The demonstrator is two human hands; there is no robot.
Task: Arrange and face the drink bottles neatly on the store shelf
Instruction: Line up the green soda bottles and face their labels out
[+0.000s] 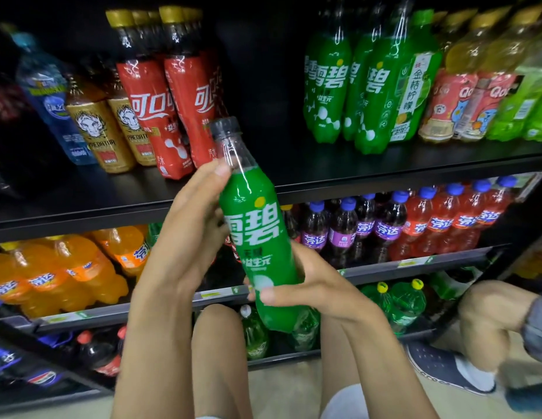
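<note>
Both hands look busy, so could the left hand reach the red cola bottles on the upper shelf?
Probably yes: the left hand only rests against the green bottle, which the right hand grips, and the red cola bottles stand above it with nothing between.

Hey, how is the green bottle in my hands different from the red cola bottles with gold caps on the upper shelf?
The green bottle has a dark grey cap; the red cola bottles have gold caps. The green bottle is tilted in the air, gripped low by the right hand, with the left hand against its shoulder; the red cola bottles stand on the upper shelf. Both carry large white Chinese lettering.
</note>
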